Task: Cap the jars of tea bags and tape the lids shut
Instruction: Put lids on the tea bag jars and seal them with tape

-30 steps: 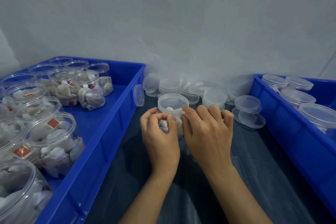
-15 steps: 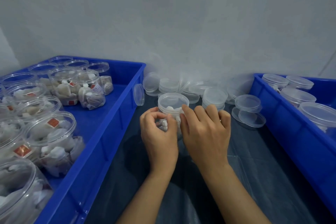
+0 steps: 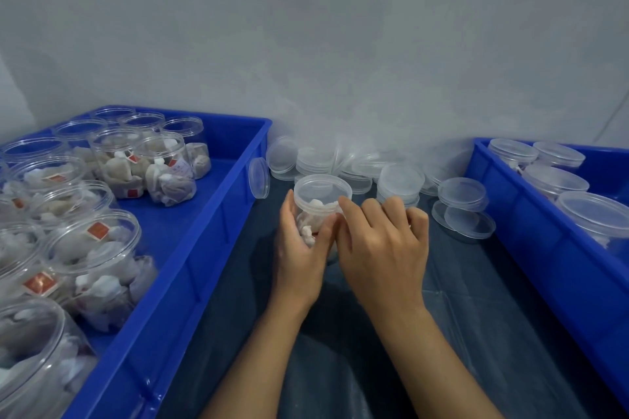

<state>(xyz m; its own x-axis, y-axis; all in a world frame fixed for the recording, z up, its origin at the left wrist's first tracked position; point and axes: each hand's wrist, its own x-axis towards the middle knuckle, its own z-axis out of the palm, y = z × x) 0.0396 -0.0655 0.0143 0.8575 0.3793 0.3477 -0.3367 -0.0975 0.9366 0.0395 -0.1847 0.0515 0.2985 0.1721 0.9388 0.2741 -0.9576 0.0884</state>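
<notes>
The left hand [image 3: 299,248] grips the capped tea-bag jar [image 3: 321,204] steady so the right hand [image 3: 381,241], fingers curled against its side, can apparently tape the lid [image 3: 322,188].

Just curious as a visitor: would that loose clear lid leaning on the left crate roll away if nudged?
Probably: the lid stands on its round edge against the blue crate, so it could roll or flop. It looks thin, likely light.

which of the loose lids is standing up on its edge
The lid leaning against the outside wall of the left blue bin, left of the held jar. The other loose lids lie flat or stacked by the wall.
</notes>
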